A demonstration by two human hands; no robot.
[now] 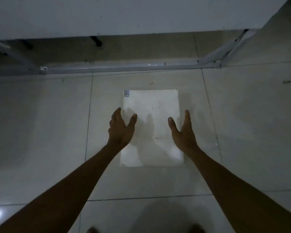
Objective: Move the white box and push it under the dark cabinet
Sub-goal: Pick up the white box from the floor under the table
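The white box [152, 126] was seen lying flat on the tiled floor [40, 125], just short of the cabinet's metal base rail [124, 68]; the left hand [120, 130] and right hand [183, 132] were held open above its long sides, nothing gripped; the reach was judged in hand; next, both edges would need to be clasped and the box slid toward the gap beneath the cabinet [124, 14].

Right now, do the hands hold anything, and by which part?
Nothing is held. Left hand and right hand are open at the sides of the box, not gripping it.

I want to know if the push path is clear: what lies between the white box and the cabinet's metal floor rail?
Only bare floor tile separates the white box from the metal rail in the head view.
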